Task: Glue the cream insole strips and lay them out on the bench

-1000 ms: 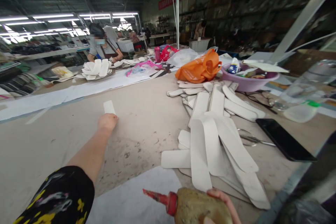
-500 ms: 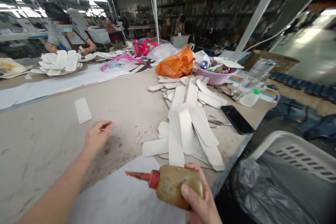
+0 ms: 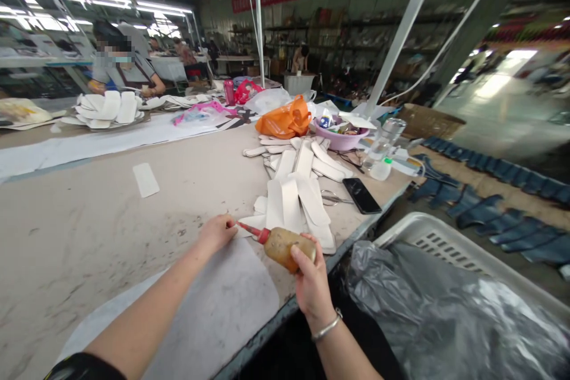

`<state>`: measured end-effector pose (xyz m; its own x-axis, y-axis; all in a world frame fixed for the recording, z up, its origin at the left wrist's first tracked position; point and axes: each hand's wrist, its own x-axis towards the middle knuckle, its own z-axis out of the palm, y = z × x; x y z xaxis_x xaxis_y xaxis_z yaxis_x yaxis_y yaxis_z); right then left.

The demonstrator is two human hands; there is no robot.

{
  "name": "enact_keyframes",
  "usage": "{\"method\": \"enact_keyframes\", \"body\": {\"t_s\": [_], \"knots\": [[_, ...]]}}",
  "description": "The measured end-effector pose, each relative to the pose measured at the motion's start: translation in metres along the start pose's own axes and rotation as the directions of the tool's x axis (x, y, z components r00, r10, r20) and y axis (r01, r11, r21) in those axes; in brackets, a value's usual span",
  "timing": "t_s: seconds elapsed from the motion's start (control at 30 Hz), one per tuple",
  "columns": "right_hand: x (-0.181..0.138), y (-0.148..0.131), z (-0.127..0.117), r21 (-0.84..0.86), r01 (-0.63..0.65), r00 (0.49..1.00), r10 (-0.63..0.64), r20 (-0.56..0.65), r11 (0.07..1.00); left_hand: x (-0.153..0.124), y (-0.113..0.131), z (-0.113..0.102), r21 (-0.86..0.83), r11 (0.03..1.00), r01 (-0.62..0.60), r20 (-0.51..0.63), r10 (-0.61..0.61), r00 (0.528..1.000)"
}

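Observation:
My right hand point(image 3: 312, 285) is wrapped round a squeeze glue bottle point(image 3: 282, 243) with a red nozzle that points left. My left hand point(image 3: 217, 233) is at the nozzle's tip, its fingers curled on the edge of a white strip from the pile of white insole pieces point(image 3: 296, 190). Both hands hover over a white sheet point(image 3: 222, 303) on the worktable point(image 3: 89, 231). One single white piece point(image 3: 145, 179) lies alone farther out on the table to the left.
Scissors point(image 3: 332, 197), a black phone point(image 3: 361, 195), a purple bowl point(image 3: 341, 139), an orange bag point(image 3: 285, 120) and a clear bottle point(image 3: 382, 141) lie past the pile. A white basket lined with black plastic point(image 3: 445, 309) stands at the right. A person works at the far left.
My left hand has drawn back from the lone white piece to the nozzle and the pile's edge. The bottle has risen toward the pile. The view has swung right.

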<state>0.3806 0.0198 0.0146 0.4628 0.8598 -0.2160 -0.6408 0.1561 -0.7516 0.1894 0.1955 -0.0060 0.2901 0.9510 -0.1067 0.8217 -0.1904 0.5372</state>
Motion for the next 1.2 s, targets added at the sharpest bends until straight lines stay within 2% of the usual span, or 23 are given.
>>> {"method": "enact_keyframes", "body": {"t_s": [0.07, 0.13, 0.2, 0.27, 0.4, 0.5, 0.6, 0.67, 0.73, 0.8, 0.87, 0.93, 1.0, 1.07, 1.2], "knots": [[0.0, -0.004, -0.003, 0.003, 0.019, 1.0, -0.019, 0.004, 1.0, -0.015, 0.002, -0.009, -0.079, 0.993, 0.087, 0.017, -0.086, 0.996], [-0.001, -0.009, -0.005, -0.001, 0.035, 0.999, -0.035, -0.002, 0.999, -0.041, -0.005, -0.021, -0.26, 0.947, 0.19, 0.051, -0.183, 0.982], [-0.004, -0.012, -0.006, -0.014, 0.046, 0.999, -0.046, -0.014, 0.999, -0.079, -0.021, -0.033, -0.428, 0.86, 0.277, 0.089, -0.265, 0.96], [-0.007, -0.012, -0.006, -0.043, 0.045, 0.999, -0.046, -0.006, 0.998, -0.124, -0.044, -0.043, -0.475, 0.816, 0.328, 0.1, -0.32, 0.942], [-0.02, -0.001, -0.004, -0.129, 0.011, 0.996, 0.0, 0.085, 0.992, -0.208, -0.089, -0.045, -0.444, 0.803, 0.396, 0.058, -0.416, 0.908], [-0.035, 0.013, 0.0, -0.221, 0.016, 0.98, 0.029, 0.198, 0.975, -0.25, -0.109, -0.037, -0.389, 0.815, 0.43, -0.026, -0.476, 0.879], [-0.054, 0.028, 0.005, -0.363, 0.117, 0.94, 0.015, 0.341, 0.924, -0.276, -0.118, -0.03, -0.163, 0.888, 0.43, -0.228, -0.458, 0.859], [-0.066, 0.037, 0.008, -0.446, 0.237, 0.897, -0.018, 0.442, 0.863, -0.289, -0.12, -0.026, 0.004, 0.938, 0.345, -0.401, -0.315, 0.86], [-0.076, 0.047, 0.011, -0.488, 0.372, 0.838, -0.06, 0.542, 0.789, -0.299, -0.122, -0.022, 0.139, 0.978, 0.154, -0.489, -0.067, 0.87], [-0.085, 0.055, 0.015, -0.494, 0.489, 0.774, -0.096, 0.626, 0.719, -0.305, -0.122, -0.018, 0.239, 0.968, -0.071, -0.464, 0.178, 0.868], [-0.09, 0.062, 0.02, -0.479, 0.561, 0.725, -0.122, 0.678, 0.675, -0.304, -0.12, -0.016, 0.288, 0.938, -0.192, -0.423, 0.305, 0.854], [-0.091, 0.065, 0.024, -0.473, 0.585, 0.709, -0.133, 0.692, 0.659, -0.294, -0.114, -0.016, 0.289, 0.936, -0.199, -0.419, 0.31, 0.853], [-0.089, 0.064, 0.026, -0.48, 0.563, 0.737, -0.145, 0.66, 0.673, -0.275, -0.104, -0.017, 0.269, 0.954, -0.135, -0.433, 0.245, 0.867], [-0.083, 0.06, 0.026, -0.484, 0.491, 0.8, -0.155, 0.579, 0.724, -0.251, -0.088, -0.018, 0.242, 0.968, -0.067, -0.414, 0.165, 0.895], [-0.063, 0.044, 0.02, -0.438, 0.332, 0.92, -0.185, 0.344, 0.835, -0.201, -0.057, -0.013, 0.155, 0.988, -0.016, -0.277, 0.059, 0.959]]}}
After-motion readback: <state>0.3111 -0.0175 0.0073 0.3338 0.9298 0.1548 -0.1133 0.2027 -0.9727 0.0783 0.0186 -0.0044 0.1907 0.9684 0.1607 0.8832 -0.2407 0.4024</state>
